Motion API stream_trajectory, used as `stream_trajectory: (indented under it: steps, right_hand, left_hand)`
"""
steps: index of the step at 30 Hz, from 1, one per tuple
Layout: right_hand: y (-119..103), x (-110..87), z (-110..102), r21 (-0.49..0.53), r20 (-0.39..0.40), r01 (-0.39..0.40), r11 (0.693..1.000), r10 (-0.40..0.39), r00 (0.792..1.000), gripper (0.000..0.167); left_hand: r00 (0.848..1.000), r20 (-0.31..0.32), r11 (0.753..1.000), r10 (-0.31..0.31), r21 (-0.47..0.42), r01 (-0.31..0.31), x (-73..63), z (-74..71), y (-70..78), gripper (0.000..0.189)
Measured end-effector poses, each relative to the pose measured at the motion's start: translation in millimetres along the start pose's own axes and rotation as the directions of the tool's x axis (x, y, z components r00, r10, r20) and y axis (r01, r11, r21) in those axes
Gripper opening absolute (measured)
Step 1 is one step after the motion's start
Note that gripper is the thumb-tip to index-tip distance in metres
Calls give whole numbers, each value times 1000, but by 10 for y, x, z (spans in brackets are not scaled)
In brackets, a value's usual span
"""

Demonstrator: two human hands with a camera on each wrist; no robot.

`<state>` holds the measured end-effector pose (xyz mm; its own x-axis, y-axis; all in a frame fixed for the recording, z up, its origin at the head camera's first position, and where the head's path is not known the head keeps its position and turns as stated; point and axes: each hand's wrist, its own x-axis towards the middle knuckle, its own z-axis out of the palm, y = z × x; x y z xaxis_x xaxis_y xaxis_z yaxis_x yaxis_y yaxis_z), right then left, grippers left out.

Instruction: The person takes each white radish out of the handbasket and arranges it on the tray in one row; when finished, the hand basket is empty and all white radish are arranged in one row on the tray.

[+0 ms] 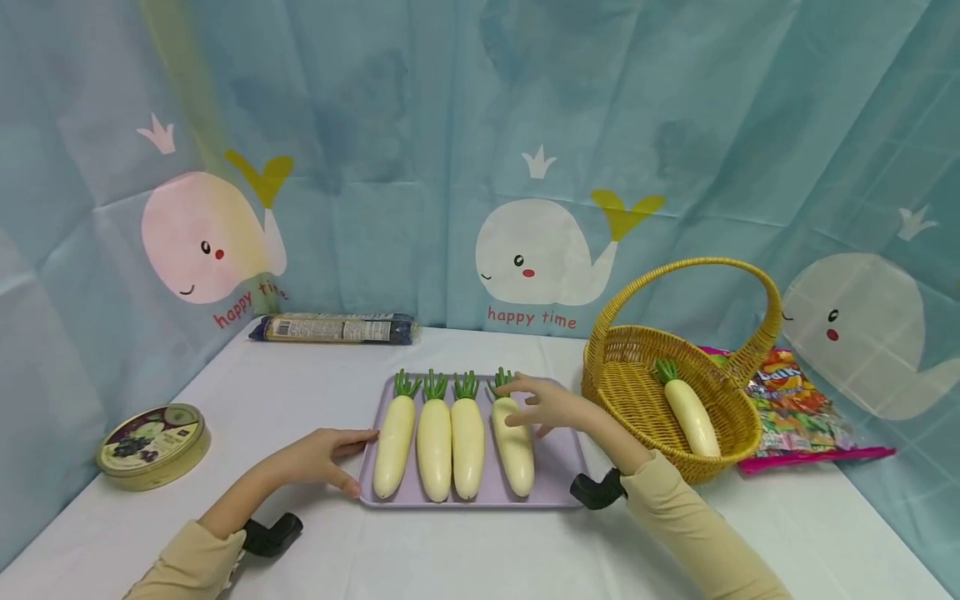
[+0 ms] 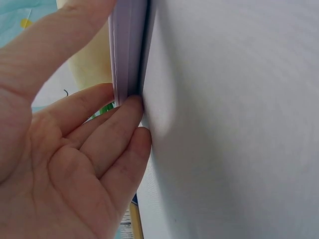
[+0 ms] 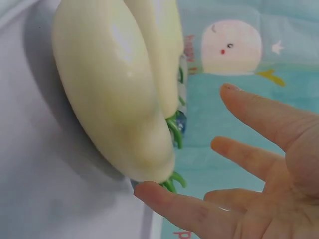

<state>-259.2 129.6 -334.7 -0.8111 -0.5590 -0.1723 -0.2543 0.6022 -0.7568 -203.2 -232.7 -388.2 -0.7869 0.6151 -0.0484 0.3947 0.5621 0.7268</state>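
Note:
Several white radishes with green tops lie side by side on a lilac tray [image 1: 558, 467]. My left hand [image 1: 318, 460] touches the tray's left edge, its thumb and fingers extended; the left wrist view shows the fingertips against the rim [image 2: 124, 55]. Over the upper part of the rightmost radish [image 1: 516, 454] hovers my right hand [image 1: 553, 404], fingers spread. In the right wrist view nothing is between those fingers, and a radish [image 3: 107, 89] lies beside them. Another radish [image 1: 692, 417] rests inside a yellow wicker basket [image 1: 637, 346] to the right of the tray.
Behind the tray lies a long clear-and-blue packet [image 1: 333, 328]. A round tin [image 1: 153, 443] stands at the far left. A colourful candy bag [image 1: 798, 408] with pink edges lies right of the basket. A blue whale-print curtain [image 1: 390, 167] hangs behind the white table.

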Motion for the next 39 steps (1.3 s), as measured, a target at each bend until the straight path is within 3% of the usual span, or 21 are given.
stream_trajectory:
  steps: [3,11,17,24,30,39]
  right_hand:
    - [-19,-92,-66,20,18,10,1000,-10,1000,54]
    - [-61,-464,-393,77,-83,95,993,-88,993,55]
    - [-13,-797,-809,-3,-205,160,987,-157,966,53]
    - [69,-1067,-1152,-27,-231,149,989,-151,961,52]
    - [189,-1078,-1376,-66,-335,111,992,-127,934,54]
    - [499,-899,-1568,34,-397,85,996,-65,915,58]
  left_hand:
    - [1000,2,1000,-6,-1,6,-6,-7,4,84]
    - [1000,3,1000,-1,2,1,-9,-13,-3,85]
    - [1000,-7,1000,11,6,-11,-15,-21,16,85]
    - [1000,-8,1000,10,-14,-10,-10,-2,24,85]
    - [1000,-10,1000,6,-22,-6,-5,1,16,85]
    - [1000,-5,1000,16,-7,-16,-9,-7,51,85]
